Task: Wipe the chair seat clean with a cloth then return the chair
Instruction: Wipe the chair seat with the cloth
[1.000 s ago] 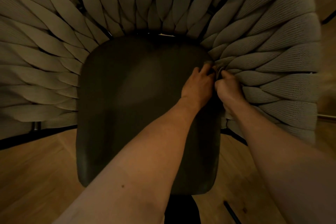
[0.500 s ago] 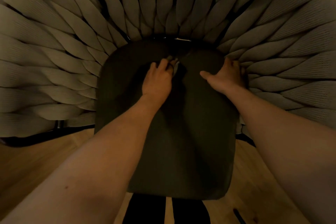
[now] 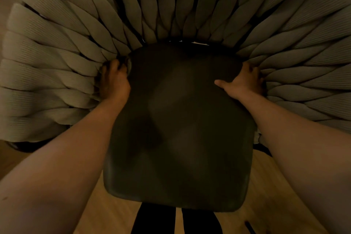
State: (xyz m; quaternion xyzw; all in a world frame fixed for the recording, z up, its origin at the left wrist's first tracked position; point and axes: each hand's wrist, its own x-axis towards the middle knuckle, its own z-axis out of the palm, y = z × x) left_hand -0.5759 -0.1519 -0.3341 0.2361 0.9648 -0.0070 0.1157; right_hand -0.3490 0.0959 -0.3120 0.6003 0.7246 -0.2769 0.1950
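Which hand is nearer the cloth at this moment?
Left. The left hand is at the seat cushion's back-left corner, fingers curled around the cloth. The right hand rests across the cushion on its right edge, thumb spread.

Smooth, faintly sheened dark seat (image 3: pixel 182 119), ribbed woven cloth straps (image 3: pixel 57 74), wood-look floor (image 3: pixel 117 214)

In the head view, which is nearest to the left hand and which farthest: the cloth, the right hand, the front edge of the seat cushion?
1. Cloth: at the left hand's fingertips, back left corner of the seat cushion.
2. Right hand: across the cushion, on its right edge.
3. Front edge: toward the viewer; clearly farthest.
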